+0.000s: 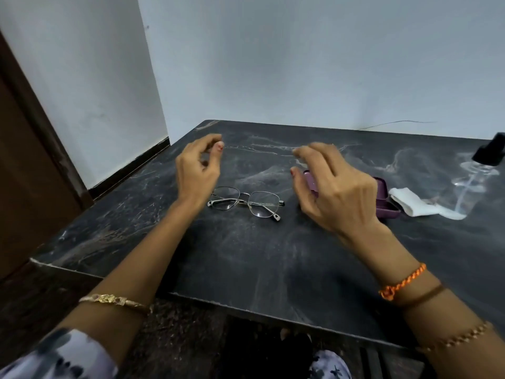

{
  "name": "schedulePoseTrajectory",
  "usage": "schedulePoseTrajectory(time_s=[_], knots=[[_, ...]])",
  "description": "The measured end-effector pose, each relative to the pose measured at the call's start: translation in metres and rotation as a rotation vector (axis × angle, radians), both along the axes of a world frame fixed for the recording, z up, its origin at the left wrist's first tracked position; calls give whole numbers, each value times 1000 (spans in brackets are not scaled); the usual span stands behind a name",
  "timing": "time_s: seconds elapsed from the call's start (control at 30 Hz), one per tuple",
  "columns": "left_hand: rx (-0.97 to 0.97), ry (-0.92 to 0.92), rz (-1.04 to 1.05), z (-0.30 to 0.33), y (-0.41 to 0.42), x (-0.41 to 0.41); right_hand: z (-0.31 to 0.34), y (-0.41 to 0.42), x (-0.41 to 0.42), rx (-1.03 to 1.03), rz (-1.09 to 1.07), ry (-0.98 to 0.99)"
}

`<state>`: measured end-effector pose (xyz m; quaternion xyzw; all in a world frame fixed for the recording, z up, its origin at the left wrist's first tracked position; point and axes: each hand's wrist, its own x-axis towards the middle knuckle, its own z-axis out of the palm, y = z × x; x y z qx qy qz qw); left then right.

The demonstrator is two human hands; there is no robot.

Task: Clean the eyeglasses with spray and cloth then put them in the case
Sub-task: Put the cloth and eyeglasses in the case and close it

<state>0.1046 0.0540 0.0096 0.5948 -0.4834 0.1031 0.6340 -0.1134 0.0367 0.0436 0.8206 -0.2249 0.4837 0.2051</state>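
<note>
Both hands hover empty, fingers loosely curled: left hand (198, 170), then eyeglasses (246, 204) folded on the table (246, 269), right hand (336, 187) before the purple case (385, 203). Best lift the frame, sparing the lenses.

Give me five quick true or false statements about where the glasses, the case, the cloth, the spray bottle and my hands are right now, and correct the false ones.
1. The eyeglasses lie folded on the dark table. True.
2. The left hand grips the eyeglasses. False: it is raised above them with loosely curled fingers, holding nothing.
3. The purple case lies open on the table. True, partly hidden behind the right hand.
4. The white cloth is draped over the eyeglasses. False: it lies right of the case, beside the spray bottle.
5. The right hand holds the spray bottle. False: the bottle sits untouched at the table's far right.
</note>
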Motion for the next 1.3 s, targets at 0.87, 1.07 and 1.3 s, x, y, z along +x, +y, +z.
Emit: schedulePoseTrajectory(time_s=[0.87,1.07,1.3], knots=[[546,133,-188,24,-88,-127,-11,-96,-101,818,-599,183],[494,141,-132,14,-87,-128,-27,-105,-102,798,-627,180],[514,149,-117,7,-86,-124,-31,-109,-105,802,-612,154]])
